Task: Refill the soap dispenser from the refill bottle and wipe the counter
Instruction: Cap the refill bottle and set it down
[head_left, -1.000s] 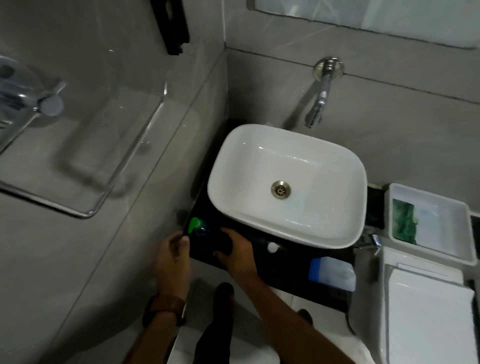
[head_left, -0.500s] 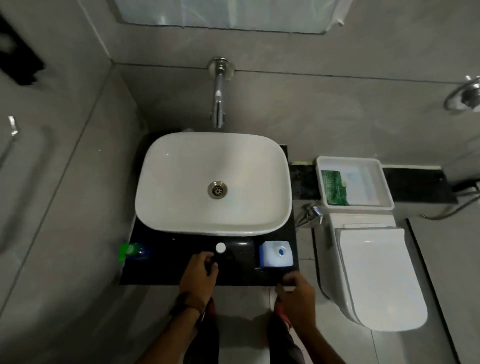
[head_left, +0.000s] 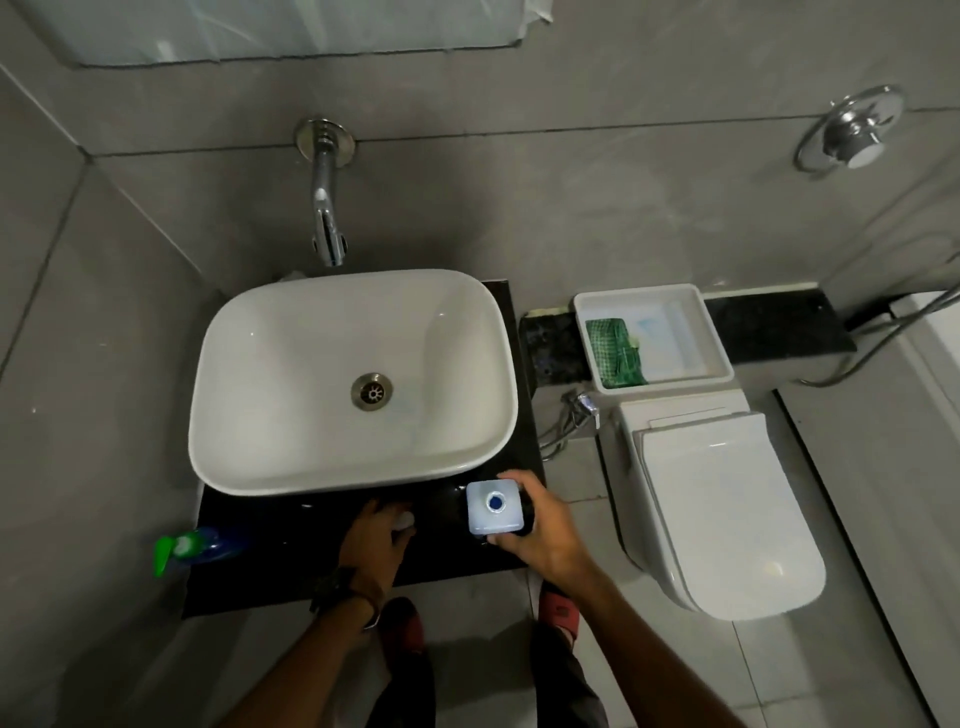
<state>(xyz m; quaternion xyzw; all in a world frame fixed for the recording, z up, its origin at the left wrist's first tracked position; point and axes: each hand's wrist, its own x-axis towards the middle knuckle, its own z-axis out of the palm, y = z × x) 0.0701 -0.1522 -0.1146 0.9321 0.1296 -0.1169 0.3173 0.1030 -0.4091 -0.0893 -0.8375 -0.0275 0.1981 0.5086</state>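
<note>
A pale blue square refill bottle (head_left: 493, 506) with a dark blue opening on top stands upright at the right end of the black counter (head_left: 291, 566). My right hand (head_left: 540, 535) is wrapped around its right side. My left hand (head_left: 371, 545) is curled over a dark soap dispenser whose white top (head_left: 404, 519) peeks out between the fingers, just left of the refill bottle. Its body is mostly hidden by my hand and the dark counter. A green cloth (head_left: 615, 353) lies in a white tray (head_left: 711, 332) behind the toilet.
A white basin (head_left: 291, 374) fills most of the counter under a wall tap (head_left: 327, 208). A blue bottle with a green cap (head_left: 192, 545) sits at the counter's left front corner. A closed white toilet (head_left: 717, 499) stands to the right.
My right hand has come up from the counter's front edge and closed on the refill bottle. My left hand has slid over the white-topped dispenser. The view has shifted slightly.
</note>
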